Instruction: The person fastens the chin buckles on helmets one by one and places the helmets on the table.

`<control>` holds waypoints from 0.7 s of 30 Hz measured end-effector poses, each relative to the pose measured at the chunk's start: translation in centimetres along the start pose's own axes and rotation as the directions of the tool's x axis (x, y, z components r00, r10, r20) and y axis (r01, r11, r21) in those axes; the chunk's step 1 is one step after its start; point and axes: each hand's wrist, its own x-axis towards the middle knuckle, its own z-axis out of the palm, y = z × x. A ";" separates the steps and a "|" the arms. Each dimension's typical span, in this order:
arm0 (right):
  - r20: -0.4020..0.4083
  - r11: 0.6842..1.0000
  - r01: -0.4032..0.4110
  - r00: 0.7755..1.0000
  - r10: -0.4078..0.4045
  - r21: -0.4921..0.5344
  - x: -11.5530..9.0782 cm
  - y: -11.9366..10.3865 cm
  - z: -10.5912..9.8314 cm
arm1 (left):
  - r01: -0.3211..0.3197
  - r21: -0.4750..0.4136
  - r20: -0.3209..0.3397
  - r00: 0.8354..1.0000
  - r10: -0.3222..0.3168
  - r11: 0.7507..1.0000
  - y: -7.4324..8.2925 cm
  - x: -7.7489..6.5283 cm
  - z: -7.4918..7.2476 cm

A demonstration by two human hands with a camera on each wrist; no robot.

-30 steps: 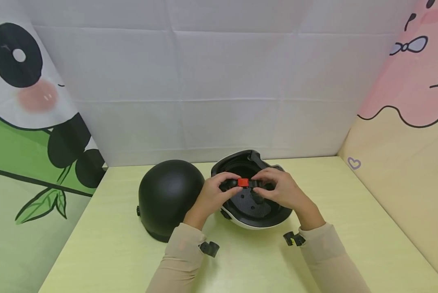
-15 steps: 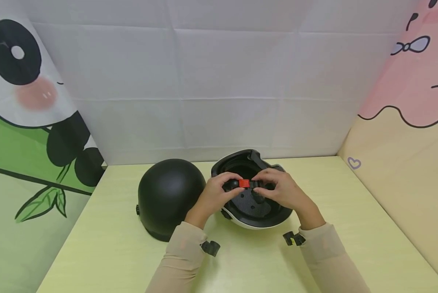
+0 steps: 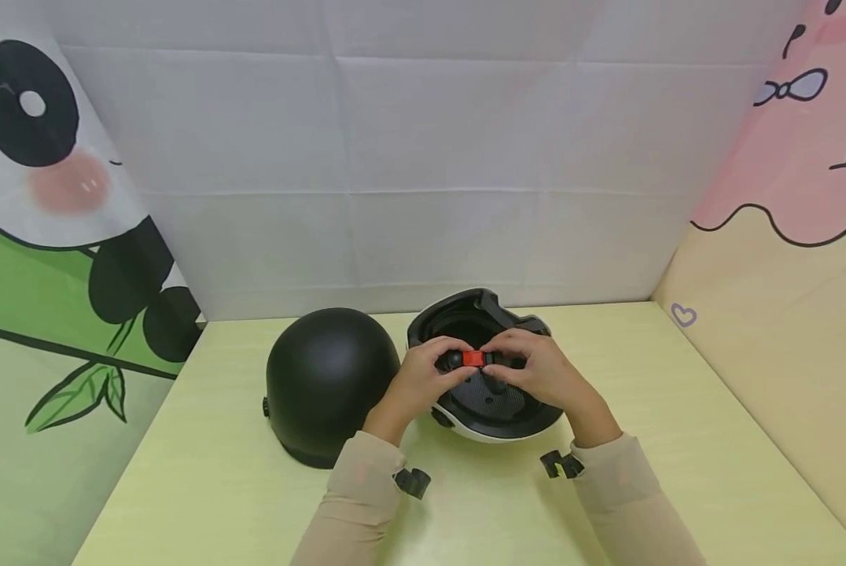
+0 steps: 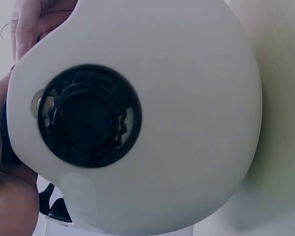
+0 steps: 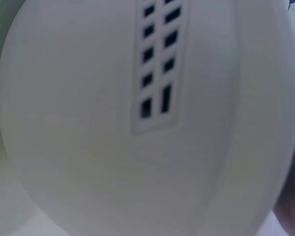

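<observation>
Drawn closer together: left grip (image 3: pixel 424 377), right grip (image 3: pixel 542 368); buckle (image 3: pixel 473 358) pinched by both.
It could be jammed if pressed askew.

The black domed helmet (image 3: pixel 331 385) has a smooth, matt shell. The white rounded helmet (image 4: pixel 196 98) looks like smooth plastic with a soft sheen; its black ridged plastic dial (image 4: pixel 91 115) is glossy, its dark lining (image 3: pixel 490 402) finely textured. The red plastic buckle (image 3: pixel 473 358) looks smooth. The white backdrop (image 3: pixel 437 141) is creased cloth.
</observation>
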 end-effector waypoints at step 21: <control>-0.017 0.996 -0.055 0.998 0.056 0.072 -0.2 1.1 0.8 | 0.048 -0.007 -0.009 0.999 -0.048 0.999 -0.2 -0.1 0.1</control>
